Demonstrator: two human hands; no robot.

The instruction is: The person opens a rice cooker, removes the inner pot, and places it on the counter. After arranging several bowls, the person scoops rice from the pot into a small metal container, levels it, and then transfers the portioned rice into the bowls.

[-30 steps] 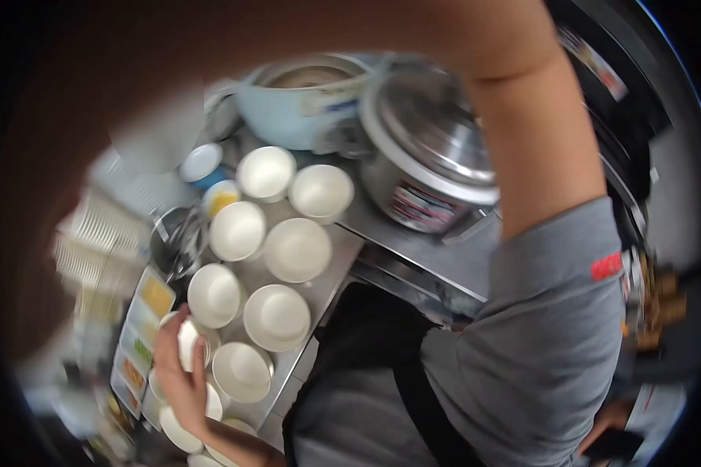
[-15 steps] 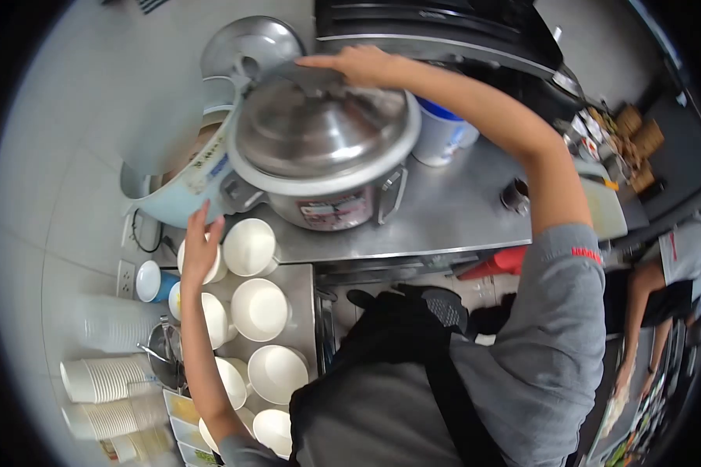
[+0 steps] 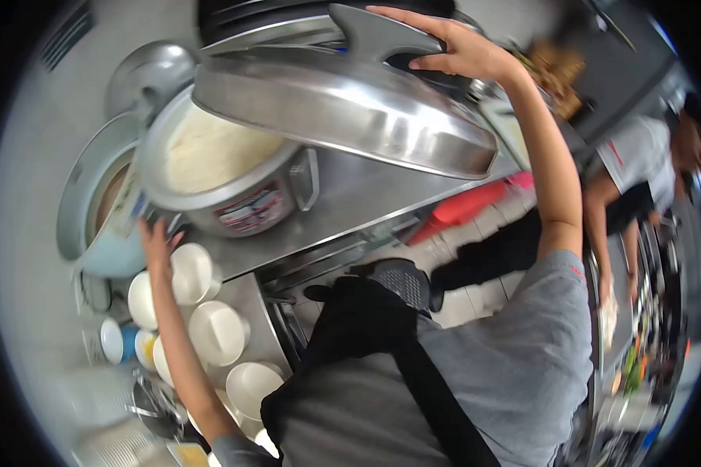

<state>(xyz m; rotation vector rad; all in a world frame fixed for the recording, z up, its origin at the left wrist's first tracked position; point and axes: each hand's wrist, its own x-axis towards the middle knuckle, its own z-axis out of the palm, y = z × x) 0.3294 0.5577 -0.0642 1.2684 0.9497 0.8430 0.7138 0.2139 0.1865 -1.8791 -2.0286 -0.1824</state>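
Note:
My right hand [image 3: 471,53] is closed on the grey handle of a large steel lid [image 3: 343,105], which it holds tilted, off to the right of the rice cooker [image 3: 245,214]. White rice [image 3: 214,152] fills the uncovered cooker, and the lid overlaps its right edge in this view. My left hand [image 3: 160,243] has its fingers apart, near the cooker's lower left side and a pale blue tub [image 3: 105,261]. Below that hand, several white bowls [image 3: 218,333] stand on the counter.
Another round metal lid [image 3: 144,74] leans behind the tub. Stacked cups [image 3: 117,444] and a blue cup [image 3: 125,342] line the wall at left. A co-worker [image 3: 635,156] bends over a counter at right. Something red [image 3: 456,212] is below the counter edge.
My right hand has lifted the lid off the cooker and swung it to the right, exposing the rice. My left hand stays near the tub. The view has turned toward the right.

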